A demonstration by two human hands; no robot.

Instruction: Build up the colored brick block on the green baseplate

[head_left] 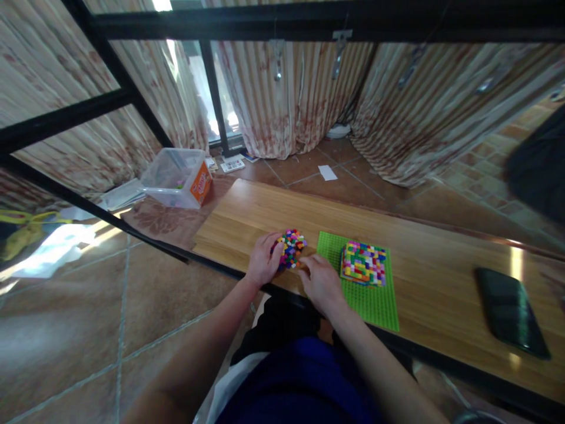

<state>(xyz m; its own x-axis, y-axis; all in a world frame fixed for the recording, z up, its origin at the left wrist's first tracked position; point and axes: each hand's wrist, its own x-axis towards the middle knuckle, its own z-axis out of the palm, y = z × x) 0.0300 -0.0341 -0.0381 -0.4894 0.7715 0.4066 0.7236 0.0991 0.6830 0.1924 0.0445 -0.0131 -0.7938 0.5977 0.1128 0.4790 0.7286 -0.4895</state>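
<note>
From my remote seat I see both bare hands at a heap of small plastic bricks (291, 247), a knobbly mound of red, yellow, blue, green and purple pieces lying on the wooden table (441, 265), near its front edge. The left hand (263, 259) cups the heap's left side, fingers curled loosely against the bricks. The right hand (321, 282) lies at the heap's right edge, fingertips bent down onto the pieces there; I cannot tell whether it pinches one or only touches them.

Just right of the heap sits a flat green studded baseplate (375, 297), square, its surface finely dotted. On its far half stands a built block (364, 262), a squat square slab of many-coloured bricks in stepped rings.

The table is smooth, pale, striped grain. Farther right a glossy black phone (509, 309) lies flat on it. Beyond the table's left end, a clear plastic box (176, 176) with an orange label rests on the tiled floor.
</note>
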